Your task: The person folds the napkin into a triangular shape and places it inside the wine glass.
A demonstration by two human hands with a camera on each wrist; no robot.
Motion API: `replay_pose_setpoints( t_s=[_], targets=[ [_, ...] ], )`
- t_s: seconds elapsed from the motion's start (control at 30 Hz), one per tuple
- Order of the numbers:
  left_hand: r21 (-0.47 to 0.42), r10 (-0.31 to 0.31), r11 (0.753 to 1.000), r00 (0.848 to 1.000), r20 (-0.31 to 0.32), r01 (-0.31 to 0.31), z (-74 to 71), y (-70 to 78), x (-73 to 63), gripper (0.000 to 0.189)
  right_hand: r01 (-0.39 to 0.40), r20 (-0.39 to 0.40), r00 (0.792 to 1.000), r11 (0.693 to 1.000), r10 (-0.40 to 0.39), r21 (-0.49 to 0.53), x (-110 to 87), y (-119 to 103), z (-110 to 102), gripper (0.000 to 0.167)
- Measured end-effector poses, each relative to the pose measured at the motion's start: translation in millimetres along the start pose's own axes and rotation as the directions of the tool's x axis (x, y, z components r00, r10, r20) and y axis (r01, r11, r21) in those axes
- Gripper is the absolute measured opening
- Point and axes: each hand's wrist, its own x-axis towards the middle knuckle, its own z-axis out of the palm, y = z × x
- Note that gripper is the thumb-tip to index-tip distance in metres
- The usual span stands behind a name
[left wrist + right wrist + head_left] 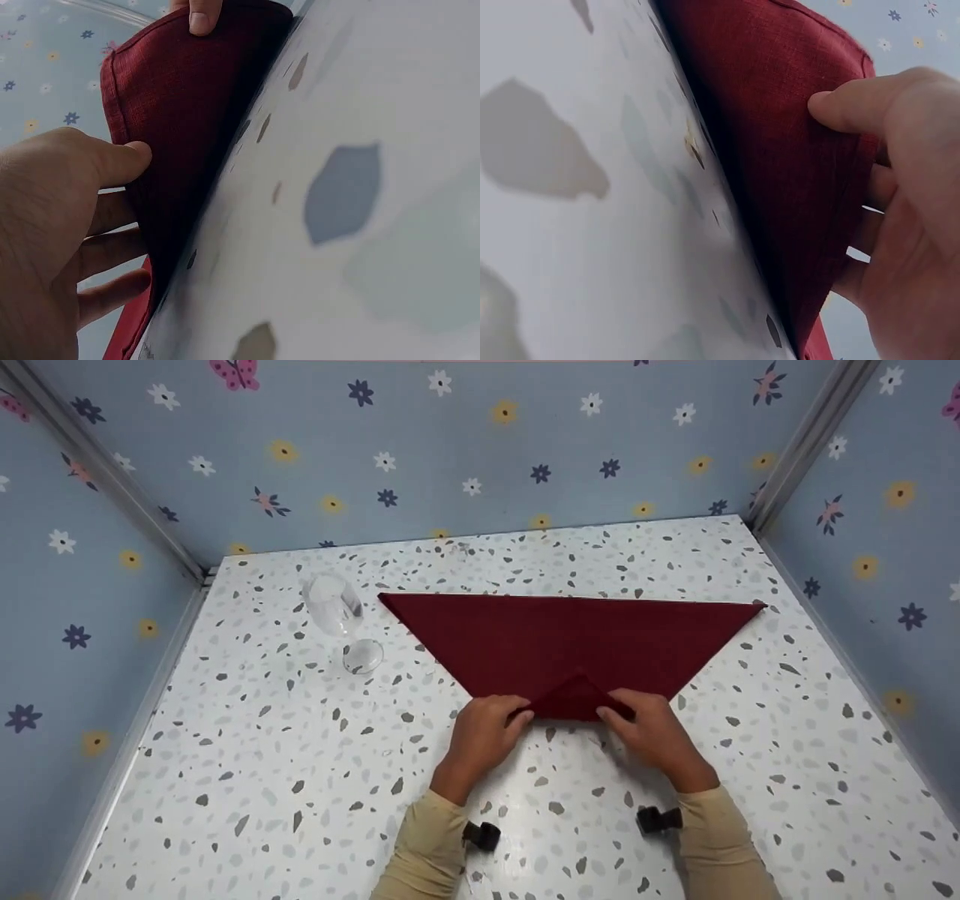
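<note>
A dark red cloth napkin [555, 637] lies on the table with its long straight edge at the far side and its sides slanting in toward me. At the near side its tip is turned back as a small flap [576, 699]. My left hand [484, 735] pinches the left end of this flap, and my right hand [656, 735] pinches the right end. In the left wrist view the thumb [127, 161] presses on the lifted hemmed cloth, fingers behind it. The right wrist view shows the other thumb [847, 105] on the cloth, fingers behind.
Left of the napkin, a clear drinking glass [332, 606] and a small round clear piece [364, 656] are on the speckled white table [315, 780]. Blue flower-patterned walls [465, 442] enclose the far side and both sides. Both wrists wear dark straps with small black devices.
</note>
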Motion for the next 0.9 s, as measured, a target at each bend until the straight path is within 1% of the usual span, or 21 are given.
replay_pose_setpoints(
  t_s=[0.2,0.3,0.4,0.47,0.57,0.7,0.77,0.9],
  targets=[
    [-0.016,-0.041,0.999,0.999,-0.006,0.04,-0.4,0.6,0.5,0.02,-0.077,-0.004,0.997,0.997,0.078,0.025,0.0,-0.5,-2.3,0.029],
    [-0.04,-0.064,0.997,0.998,0.0,0.064,0.7,1.5,-0.1,0.022,-0.108,-0.006,0.994,0.993,0.108,0.048,-0.1,-0.8,-1.8,0.03],
    [-0.057,-0.08,0.995,0.997,-0.001,0.079,1.8,2.1,-0.3,0.026,-0.128,-0.03,0.991,0.988,0.131,0.088,0.1,-1.7,-0.2,0.029],
    [-0.065,-0.085,0.994,0.996,-0.012,0.084,2.1,2.5,0.4,0.027,-0.128,-0.052,0.989,0.985,0.135,0.113,0.5,-1.7,0.7,0.027],
    [-0.069,-0.071,0.995,0.997,-0.035,0.069,2.0,3.1,1.2,0.024,-0.112,-0.068,0.991,0.988,0.119,0.103,0.7,-0.3,1.5,0.021],
    [-0.068,-0.014,0.998,0.999,-0.047,0.011,2.3,2.8,1.5,0.011,-0.082,-0.05,0.995,0.995,0.084,0.054,0.8,2.8,1.5,0.013],
    [-0.07,0.012,0.997,0.999,-0.043,-0.015,2.6,2.4,1.0,0.008,-0.066,-0.035,0.997,0.997,0.067,0.036,1.2,4.1,1.4,0.015],
    [-0.066,0.029,0.997,0.999,-0.031,-0.031,2.7,2.0,-0.3,0.016,-0.039,-0.005,0.999,0.999,0.039,0.008,2.2,5.4,1.5,0.024]
  ],
)
